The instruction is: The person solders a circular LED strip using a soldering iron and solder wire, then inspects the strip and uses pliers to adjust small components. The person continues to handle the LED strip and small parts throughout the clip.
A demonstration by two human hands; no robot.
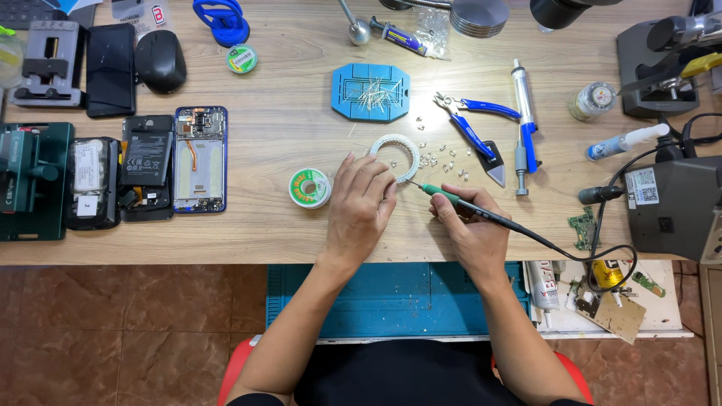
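Two bare hands, the left hand point(359, 201) and the right hand point(468, 225), were seen above a wooden bench. One soldering iron point(481, 214) was counted. Two solder spools point(309, 188) were counted, one large and one small point(241, 59). Three opened phones point(199, 159) were laid side by side. One pair of blue-handled pliers point(474, 120) and one blue mat point(371, 92) were counted.

Electronics repair workshop: opened phones point(199, 159), soldering iron point(470, 208), solder spool point(309, 188), pliers point(470, 120).
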